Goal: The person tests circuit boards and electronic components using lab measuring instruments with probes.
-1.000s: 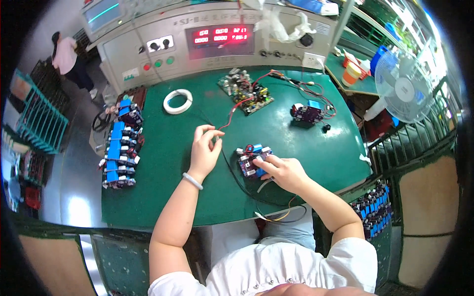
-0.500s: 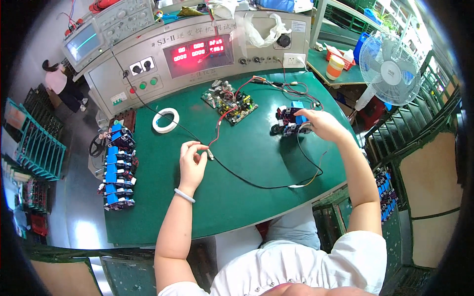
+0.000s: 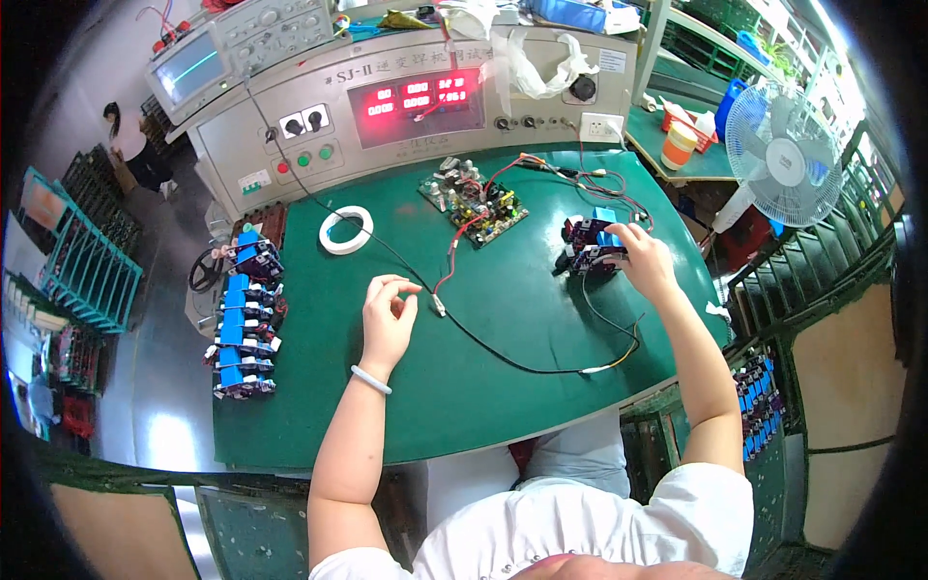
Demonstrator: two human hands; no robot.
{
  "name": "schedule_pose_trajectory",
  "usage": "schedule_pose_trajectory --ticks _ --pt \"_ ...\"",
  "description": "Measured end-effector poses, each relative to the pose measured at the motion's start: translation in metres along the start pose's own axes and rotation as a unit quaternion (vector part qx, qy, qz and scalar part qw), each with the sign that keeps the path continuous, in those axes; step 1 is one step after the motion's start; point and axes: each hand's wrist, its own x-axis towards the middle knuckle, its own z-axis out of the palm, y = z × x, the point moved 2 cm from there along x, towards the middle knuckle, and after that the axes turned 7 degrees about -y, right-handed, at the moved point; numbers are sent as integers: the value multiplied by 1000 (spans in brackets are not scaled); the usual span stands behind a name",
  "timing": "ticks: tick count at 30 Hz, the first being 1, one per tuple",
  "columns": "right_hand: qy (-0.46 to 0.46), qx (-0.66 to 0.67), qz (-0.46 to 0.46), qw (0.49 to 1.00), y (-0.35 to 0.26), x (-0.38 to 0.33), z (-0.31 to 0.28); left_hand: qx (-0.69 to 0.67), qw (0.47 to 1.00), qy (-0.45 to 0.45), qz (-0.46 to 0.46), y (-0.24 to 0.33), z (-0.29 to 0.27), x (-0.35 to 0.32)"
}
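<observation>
Resting on the green bench (image 3: 503, 377), toward its right edge, a small dark circuit module (image 3: 592, 249) with blue block components is held by the right hand (image 3: 643, 261), fingers closed on its right side. A thin black wire (image 3: 541, 365) loops from it across the bench. The left hand (image 3: 389, 317) is raised mid-bench, grip loosely curled, grasping nothing visible; a wire connector tip (image 3: 440, 307) lies just beside it.
</observation>
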Motion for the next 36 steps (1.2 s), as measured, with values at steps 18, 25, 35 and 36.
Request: schedule_pose_trajectory --ticks 18,25,35,36 --pt "81 -13 69 994 -37 -5 -8 225 936 262 62 52 -103 -59" --pt "23 -6 74 997 -58 -9 -12 484 817 295 -103 2 -173 -160" --pt "-21 29 67 997 -63 -52 8 388 877 257 -120 8 -175 -212" --pt "-55 15 81 995 -61 -53 7 388 877 258 -115 6 -177 -216"
